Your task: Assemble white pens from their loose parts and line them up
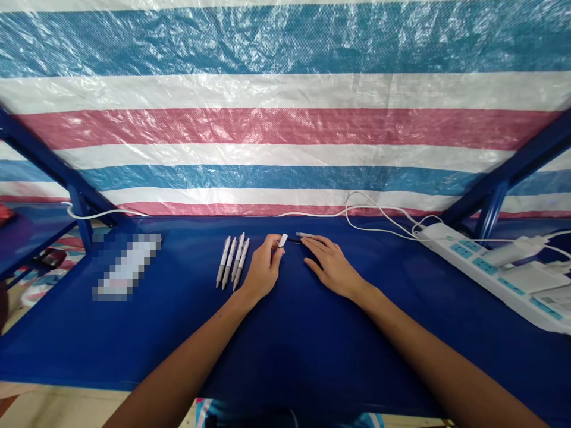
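My left hand [263, 267] rests on the blue table [285, 333] with its fingers pinched round a small white pen piece [282, 240]. My right hand [329, 263] lies flat beside it, fingers stretched out, its fingertips touching a thin dark and grey pen part [300, 236] on the table. Several white pens [232, 260] lie side by side just left of my left hand.
A white power strip [486, 270] with plugs and adapters runs along the right side, its white cables [375, 217] trailing along the back edge. A blurred white object [127, 266] lies at the left. A striped tarp [285, 107] hangs behind, between blue frame struts [499, 178].
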{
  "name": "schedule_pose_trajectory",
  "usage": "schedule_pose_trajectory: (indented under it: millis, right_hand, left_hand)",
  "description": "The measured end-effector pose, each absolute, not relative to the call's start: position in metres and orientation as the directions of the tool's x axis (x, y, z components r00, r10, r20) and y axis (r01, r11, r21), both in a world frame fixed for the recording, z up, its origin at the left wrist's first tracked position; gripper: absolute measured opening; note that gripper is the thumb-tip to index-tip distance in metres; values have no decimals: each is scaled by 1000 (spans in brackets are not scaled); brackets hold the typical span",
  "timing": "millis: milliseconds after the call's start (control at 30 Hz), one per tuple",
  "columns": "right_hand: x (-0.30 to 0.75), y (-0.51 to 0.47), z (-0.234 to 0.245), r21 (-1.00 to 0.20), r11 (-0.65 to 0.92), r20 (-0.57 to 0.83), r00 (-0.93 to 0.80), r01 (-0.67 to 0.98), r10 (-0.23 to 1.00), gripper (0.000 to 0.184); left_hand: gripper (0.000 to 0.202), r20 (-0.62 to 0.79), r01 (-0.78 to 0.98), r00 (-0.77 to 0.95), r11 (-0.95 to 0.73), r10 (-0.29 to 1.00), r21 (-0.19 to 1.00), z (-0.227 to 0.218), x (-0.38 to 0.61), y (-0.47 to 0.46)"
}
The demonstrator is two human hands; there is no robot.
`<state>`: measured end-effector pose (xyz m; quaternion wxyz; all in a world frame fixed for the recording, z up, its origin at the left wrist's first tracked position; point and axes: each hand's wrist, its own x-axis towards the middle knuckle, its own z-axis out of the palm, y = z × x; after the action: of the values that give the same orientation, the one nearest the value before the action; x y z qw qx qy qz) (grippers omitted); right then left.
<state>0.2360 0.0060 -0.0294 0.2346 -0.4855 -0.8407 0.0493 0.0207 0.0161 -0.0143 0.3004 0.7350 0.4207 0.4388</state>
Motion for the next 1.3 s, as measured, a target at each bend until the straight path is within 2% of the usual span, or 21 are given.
schedule_pose_trajectory:
  millis: [433,700,1133,1300]
  right_hand:
    - [236,7,-24,-275,493,417,-359,825,835,30]
    - [237,8,-22,-378,452,428,-280,808,859,19]
    - [237,8,-22,-440,459,409,-283,772,868,26]
    - [240,7,-17,-525,434,438,-204,732,876,25]
  left_hand:
    - [16,389,392,271,-470,881,791,-14,21,16]
    - [15,390,401,269,-470,881,786,-13,21,15]
    - [15,403,402,284,-490,870,774,-13,21,16]
    - [15,407,402,277,-489,871,774,-11,21,17]
